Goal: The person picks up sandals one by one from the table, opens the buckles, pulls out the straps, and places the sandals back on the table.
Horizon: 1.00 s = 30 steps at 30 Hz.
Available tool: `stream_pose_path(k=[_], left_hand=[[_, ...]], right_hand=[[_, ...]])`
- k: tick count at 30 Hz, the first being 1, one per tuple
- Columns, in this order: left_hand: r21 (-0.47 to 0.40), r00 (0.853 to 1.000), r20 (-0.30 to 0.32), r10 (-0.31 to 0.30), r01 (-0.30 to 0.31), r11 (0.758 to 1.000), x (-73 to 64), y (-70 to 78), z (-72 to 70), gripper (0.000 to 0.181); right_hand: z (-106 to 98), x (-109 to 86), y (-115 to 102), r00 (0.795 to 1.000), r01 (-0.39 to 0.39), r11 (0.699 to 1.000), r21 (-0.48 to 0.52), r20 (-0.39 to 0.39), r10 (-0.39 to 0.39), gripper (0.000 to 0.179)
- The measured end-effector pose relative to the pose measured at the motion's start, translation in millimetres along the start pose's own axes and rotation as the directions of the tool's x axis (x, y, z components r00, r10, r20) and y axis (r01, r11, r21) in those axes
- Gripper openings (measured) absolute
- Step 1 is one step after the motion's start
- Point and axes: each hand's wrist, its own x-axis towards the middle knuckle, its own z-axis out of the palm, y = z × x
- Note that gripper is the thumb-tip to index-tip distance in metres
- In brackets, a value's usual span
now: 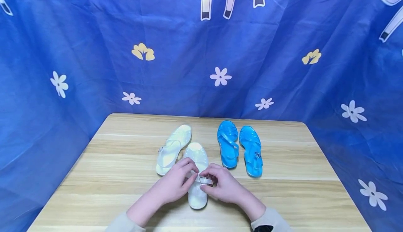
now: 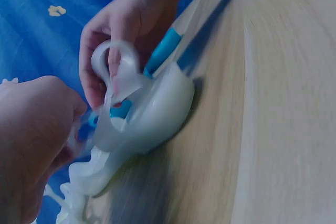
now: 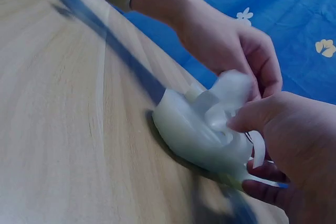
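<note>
The left hand (image 1: 177, 178) and right hand (image 1: 224, 184) grip the strap (image 1: 206, 181) of 1 white sandal (image 1: 197, 197); a 2nd white sandal (image 1: 170, 152) and 2 blue sandals (image 1: 228, 151) lie nearby.

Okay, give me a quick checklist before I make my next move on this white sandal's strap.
1. Near white sandal sole-down on the table: ok.
2. Left hand and right hand both at the strap: ok.
3. Buckle visible between the hands: ok, in the head view.
4. Strap fully fastened: cannot tell; the hands cover part of it.
5. Other white sandal unheld: ok, it lies beside the near one.
6. Blue sandals unheld: ok.
</note>
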Motion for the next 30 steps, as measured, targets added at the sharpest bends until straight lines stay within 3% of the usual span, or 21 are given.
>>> stream_pose_path(k=[3,7,15,22,30], left_hand=[[0.061,0.999,0.034,-0.012,0.010,0.998,-3.2,-2.4,-1.3,0.004],[0.029,0.991,0.133,-0.020,0.016,0.999,-3.6,-1.5,-3.8,0.008],[-0.077,0.988,0.143,-0.050,0.062,0.995,0.2,-2.9,0.9,0.011],[-0.205,0.984,0.157,-0.081,0.112,0.972,-2.1,-9.9,2.5,0.012],[-0.320,0.967,0.184,-0.177,0.229,0.919,-12.2,-20.0,-2.0,0.010]], right_hand=[[0,1.8,-2,1.000,0.009,0.999,-0.048,0.011,-0.008,0.024],[-2,3.9,-4,1.000,0.029,0.995,-0.093,0.005,-0.028,0.020],[-12,17.7,-5,0.983,0.180,0.965,-0.190,0.050,-0.174,0.016],[-10,20.4,3,0.964,0.267,0.956,-0.123,0.024,-0.266,0.018],[-11,16.2,19,0.947,0.320,0.947,0.016,-0.042,-0.319,0.017]])
